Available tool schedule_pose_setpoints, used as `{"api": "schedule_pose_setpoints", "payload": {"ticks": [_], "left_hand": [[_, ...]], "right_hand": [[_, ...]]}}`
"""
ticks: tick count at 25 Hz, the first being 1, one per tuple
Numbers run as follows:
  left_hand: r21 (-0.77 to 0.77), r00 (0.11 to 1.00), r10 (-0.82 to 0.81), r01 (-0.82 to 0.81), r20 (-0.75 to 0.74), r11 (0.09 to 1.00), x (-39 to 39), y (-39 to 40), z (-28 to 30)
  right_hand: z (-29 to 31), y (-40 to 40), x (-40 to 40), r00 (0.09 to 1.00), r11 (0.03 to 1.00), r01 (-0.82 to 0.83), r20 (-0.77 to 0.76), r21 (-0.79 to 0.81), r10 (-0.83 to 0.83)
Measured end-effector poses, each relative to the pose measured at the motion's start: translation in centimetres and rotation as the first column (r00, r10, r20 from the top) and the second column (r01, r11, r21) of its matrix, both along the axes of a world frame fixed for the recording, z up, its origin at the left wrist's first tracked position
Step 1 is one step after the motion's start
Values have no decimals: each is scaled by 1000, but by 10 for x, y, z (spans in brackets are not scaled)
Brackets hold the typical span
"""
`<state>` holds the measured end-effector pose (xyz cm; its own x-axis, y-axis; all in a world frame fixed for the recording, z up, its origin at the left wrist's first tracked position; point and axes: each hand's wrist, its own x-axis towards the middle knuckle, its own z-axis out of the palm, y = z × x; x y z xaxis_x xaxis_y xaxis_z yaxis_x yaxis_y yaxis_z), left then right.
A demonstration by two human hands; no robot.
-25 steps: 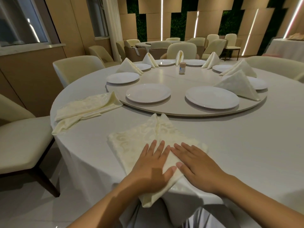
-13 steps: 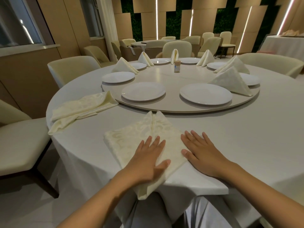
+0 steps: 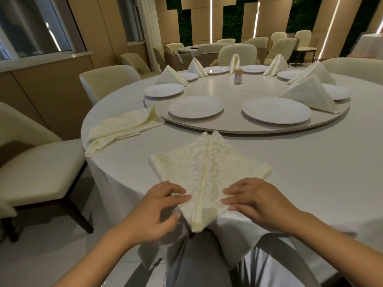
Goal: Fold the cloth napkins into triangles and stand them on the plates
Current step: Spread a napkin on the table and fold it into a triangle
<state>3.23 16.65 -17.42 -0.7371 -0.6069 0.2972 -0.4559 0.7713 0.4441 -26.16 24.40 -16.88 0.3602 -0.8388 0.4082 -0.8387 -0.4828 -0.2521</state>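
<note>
A cream patterned napkin [image 3: 209, 168] lies folded into a kite shape at the table's near edge, its lower tip hanging over the edge. My left hand [image 3: 161, 208] pinches its lower left edge, fingers on top and thumb below. My right hand [image 3: 257, 201] holds the lower right edge with curled fingers; its thumb is hidden. Empty white plates [image 3: 195, 106] [image 3: 276, 112] [image 3: 163, 90] sit on the turntable [image 3: 248, 129]. A folded triangle napkin [image 3: 310, 96] stands by a plate at right, and several more stand further back.
A loose pile of napkins [image 3: 124, 127] lies on the white tablecloth [image 3: 310, 172] at left. A small bottle [image 3: 238, 76] stands mid-turntable. Cream chairs [image 3: 41, 172] [image 3: 107, 79] ring the table on the left. My lap is below the table edge.
Both hands slid from flat on the napkin's middle out to its lower side edges and curled their fingers there. The centre seam is now uncovered.
</note>
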Motion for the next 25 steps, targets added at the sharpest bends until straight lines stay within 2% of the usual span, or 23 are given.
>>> {"api": "schedule_pose_setpoints", "payload": {"ticks": [2,5,10,13,15,18,19,23,25], "left_hand": [[19,998,-38,37,56,999,1,-2,5],[30,995,-54,51,84,998,-1,-9,10],[41,997,13,-9,-75,999,-14,-25,10],[-23,996,64,-65,-61,998,-23,-30,16],[6,996,73,-73,-45,997,-26,-33,20],[201,999,12,-5,-33,980,-21,-42,20],[217,1000,1,1,-11,976,-19,-44,19],[108,1000,-12,10,13,994,-25,-52,17],[135,998,-64,62,9,989,-31,-49,23]], "right_hand": [[3,2,6,999,999,32,-10,-22,-32],[10,2,11,978,987,145,138,72,-153],[19,-4,14,933,953,213,245,217,-264],[23,-2,13,932,940,160,267,302,-244],[21,-2,15,942,939,166,233,301,-242],[16,-6,18,930,948,209,251,240,-269],[15,-6,18,930,952,205,258,228,-262],[16,-5,16,921,964,157,319,216,-221],[20,-3,12,894,957,171,372,235,-251]]}}
